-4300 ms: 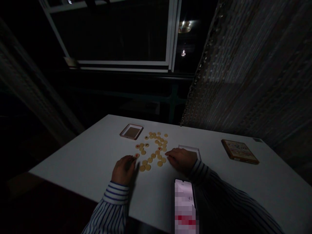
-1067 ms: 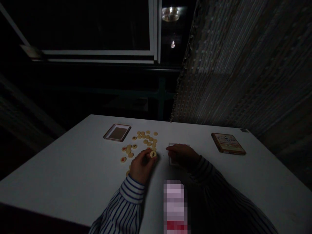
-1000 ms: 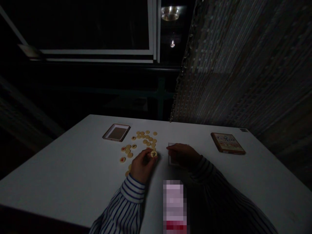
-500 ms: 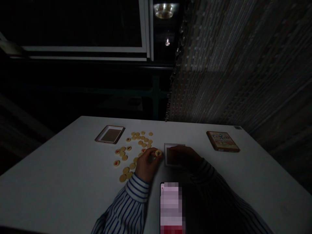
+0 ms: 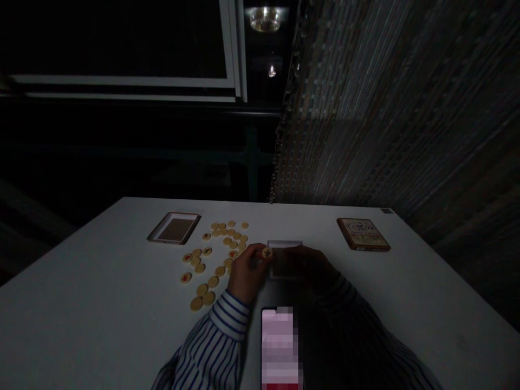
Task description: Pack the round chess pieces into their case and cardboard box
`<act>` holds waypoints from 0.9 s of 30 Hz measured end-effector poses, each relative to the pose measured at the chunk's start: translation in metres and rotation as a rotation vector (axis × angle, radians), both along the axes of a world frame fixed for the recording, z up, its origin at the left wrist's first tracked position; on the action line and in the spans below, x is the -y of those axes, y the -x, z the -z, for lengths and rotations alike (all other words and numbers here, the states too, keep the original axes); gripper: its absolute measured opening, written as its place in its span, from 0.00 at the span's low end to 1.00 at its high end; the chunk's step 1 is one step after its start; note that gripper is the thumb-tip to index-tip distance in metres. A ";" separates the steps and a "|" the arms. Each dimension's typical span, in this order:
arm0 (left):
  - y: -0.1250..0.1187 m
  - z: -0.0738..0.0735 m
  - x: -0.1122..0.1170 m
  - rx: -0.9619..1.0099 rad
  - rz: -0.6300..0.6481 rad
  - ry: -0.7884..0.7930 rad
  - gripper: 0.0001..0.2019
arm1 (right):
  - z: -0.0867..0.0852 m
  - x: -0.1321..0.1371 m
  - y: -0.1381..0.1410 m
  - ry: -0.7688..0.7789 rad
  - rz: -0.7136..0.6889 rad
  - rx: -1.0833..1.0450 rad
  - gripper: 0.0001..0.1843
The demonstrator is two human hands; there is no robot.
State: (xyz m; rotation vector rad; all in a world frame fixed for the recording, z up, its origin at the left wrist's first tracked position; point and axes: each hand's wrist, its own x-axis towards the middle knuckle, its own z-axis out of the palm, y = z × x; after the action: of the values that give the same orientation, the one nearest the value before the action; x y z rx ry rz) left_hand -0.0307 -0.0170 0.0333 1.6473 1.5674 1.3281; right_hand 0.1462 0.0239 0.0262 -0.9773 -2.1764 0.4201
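Note:
My left hand (image 5: 245, 273) pinches a round cream game piece (image 5: 267, 252) with a dark mark, held just above the white table (image 5: 101, 303) beside a small clear box (image 5: 284, 249). My right hand (image 5: 311, 265) lies in deep shadow over that box; its fingers look curled, and I cannot see whether they grip the box. Several more cream discs (image 5: 215, 254), some with red or dark marks, lie scattered left of my left hand.
An open shallow tray (image 5: 174, 228) lies at the back left of the discs. A flat printed box (image 5: 363, 233) rests at the back right. A lit phone (image 5: 281, 346) stands near the front edge. A beaded curtain (image 5: 385, 108) hangs behind the table.
My left hand picked one disc out of the pile and carried it right, towards the clear box. My right hand shifted onto the box. The view panned right.

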 end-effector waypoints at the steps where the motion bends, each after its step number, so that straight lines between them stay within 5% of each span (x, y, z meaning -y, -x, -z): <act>1: -0.002 0.000 -0.002 0.008 0.011 0.004 0.10 | 0.000 0.001 -0.001 0.002 0.013 -0.009 0.11; 14: -0.018 0.019 -0.001 -0.037 0.043 0.023 0.11 | 0.019 0.000 -0.006 0.197 0.084 -0.034 0.12; 27: -0.020 0.038 0.001 -0.207 0.128 -0.020 0.12 | 0.011 0.004 -0.003 0.419 0.025 -0.023 0.14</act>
State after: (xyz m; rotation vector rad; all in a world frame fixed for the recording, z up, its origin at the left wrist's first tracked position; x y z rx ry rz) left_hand -0.0103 -0.0176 -0.0051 1.9158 1.5364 1.1411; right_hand 0.1488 0.0195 0.0148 -1.2117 -2.0946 0.8948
